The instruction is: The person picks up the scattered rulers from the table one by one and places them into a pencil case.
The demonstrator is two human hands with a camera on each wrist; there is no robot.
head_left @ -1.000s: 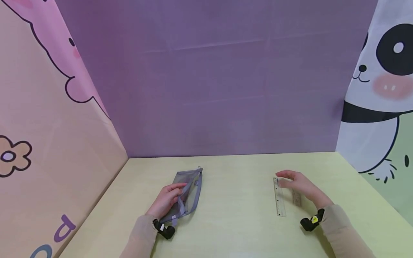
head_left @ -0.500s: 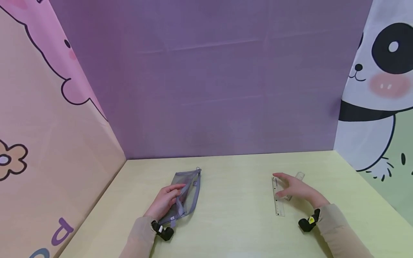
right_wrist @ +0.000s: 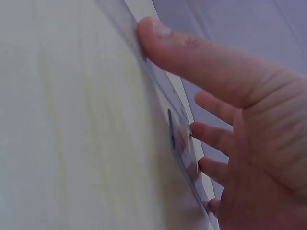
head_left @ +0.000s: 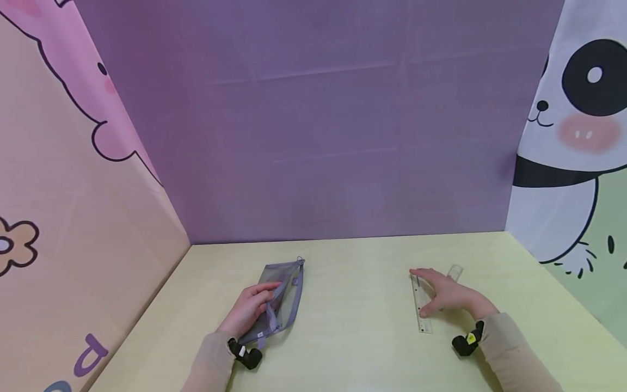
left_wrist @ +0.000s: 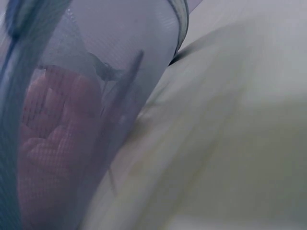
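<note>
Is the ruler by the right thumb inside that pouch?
No, out: the ruler lies by the right hand, apart from the pouch the left hand holds.

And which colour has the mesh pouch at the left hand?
The pouch is greyish purple and see-through; the head view shows it best.

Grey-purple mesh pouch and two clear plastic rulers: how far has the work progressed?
Done: the pouch appears open, held by the left hand. In hand: the right hand spans the leftmost ruler. Remaining, probably: packing both rulers, as the second ruler, partly hidden, lies outside too.
</note>
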